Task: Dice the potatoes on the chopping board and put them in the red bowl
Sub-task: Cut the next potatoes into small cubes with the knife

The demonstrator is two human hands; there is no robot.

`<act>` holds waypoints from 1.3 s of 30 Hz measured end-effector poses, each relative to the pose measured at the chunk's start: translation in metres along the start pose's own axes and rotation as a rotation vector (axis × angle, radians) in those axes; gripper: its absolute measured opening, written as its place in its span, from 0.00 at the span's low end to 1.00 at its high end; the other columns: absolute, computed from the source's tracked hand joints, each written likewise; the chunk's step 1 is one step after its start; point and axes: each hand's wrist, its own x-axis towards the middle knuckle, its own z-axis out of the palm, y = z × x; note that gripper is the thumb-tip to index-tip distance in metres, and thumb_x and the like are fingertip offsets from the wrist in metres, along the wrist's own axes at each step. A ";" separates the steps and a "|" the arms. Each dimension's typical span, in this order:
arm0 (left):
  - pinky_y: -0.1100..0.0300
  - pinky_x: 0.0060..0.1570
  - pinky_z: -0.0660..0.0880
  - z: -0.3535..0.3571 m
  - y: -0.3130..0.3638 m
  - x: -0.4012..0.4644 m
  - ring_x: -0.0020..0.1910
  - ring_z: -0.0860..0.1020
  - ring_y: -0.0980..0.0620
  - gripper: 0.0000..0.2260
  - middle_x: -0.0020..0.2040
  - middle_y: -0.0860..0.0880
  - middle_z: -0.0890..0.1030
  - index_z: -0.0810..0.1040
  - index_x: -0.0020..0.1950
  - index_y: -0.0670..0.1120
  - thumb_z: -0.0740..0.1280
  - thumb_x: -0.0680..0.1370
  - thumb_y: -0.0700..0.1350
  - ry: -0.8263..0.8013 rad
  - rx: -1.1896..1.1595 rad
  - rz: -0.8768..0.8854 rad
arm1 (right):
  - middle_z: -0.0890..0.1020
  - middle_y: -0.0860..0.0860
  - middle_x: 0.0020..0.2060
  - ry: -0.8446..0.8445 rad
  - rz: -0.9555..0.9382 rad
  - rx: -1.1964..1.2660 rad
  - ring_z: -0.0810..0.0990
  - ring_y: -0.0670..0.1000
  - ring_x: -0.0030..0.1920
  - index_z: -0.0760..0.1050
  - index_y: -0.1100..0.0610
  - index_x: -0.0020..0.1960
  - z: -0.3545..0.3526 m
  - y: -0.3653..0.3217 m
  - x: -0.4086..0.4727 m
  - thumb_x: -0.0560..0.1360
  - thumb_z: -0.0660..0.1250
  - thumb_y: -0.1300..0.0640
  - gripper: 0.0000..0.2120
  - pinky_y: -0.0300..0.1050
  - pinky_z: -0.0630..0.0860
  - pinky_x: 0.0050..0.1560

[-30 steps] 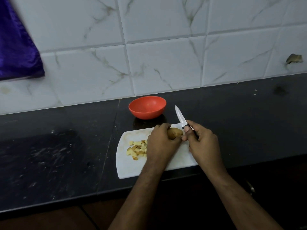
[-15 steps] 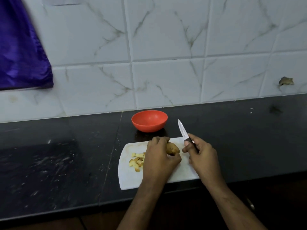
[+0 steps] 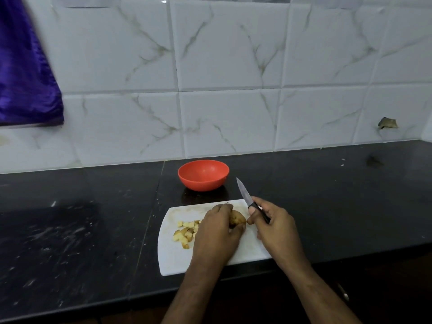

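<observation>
- Left hand [image 3: 216, 232] – fingers curled over the potato [image 3: 237, 218] on the chopping board [image 3: 174, 260], lower centre of frame.
- Right hand [image 3: 275, 226] grips the knife [image 3: 244, 191], blade raised toward upper left.
- Diced pieces [image 3: 185, 232] lie on the board's left part.
- Red bowl [image 3: 203, 175] stands just above the board.

Two bare forearms, no sleeves, hands unadorned
</observation>
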 end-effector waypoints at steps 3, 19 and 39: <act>0.58 0.55 0.74 0.003 0.006 0.005 0.60 0.75 0.53 0.19 0.59 0.54 0.78 0.75 0.64 0.51 0.71 0.74 0.50 0.016 0.021 -0.023 | 0.86 0.42 0.48 0.013 -0.002 -0.002 0.83 0.40 0.51 0.79 0.46 0.65 0.001 0.003 0.001 0.78 0.68 0.50 0.15 0.47 0.80 0.56; 0.75 0.45 0.66 0.004 -0.002 0.003 0.48 0.74 0.61 0.10 0.51 0.56 0.74 0.79 0.55 0.52 0.71 0.74 0.48 -0.007 -0.191 -0.026 | 0.82 0.31 0.50 -0.197 -0.055 -0.156 0.77 0.29 0.54 0.77 0.40 0.66 -0.015 -0.011 -0.004 0.79 0.66 0.56 0.18 0.24 0.70 0.54; 0.58 0.61 0.76 0.002 -0.004 0.003 0.58 0.75 0.57 0.23 0.57 0.58 0.73 0.73 0.65 0.52 0.76 0.72 0.49 -0.003 -0.278 -0.099 | 0.84 0.48 0.37 -0.409 0.031 -0.532 0.81 0.49 0.25 0.75 0.51 0.54 -0.048 -0.056 -0.010 0.81 0.62 0.47 0.09 0.41 0.79 0.30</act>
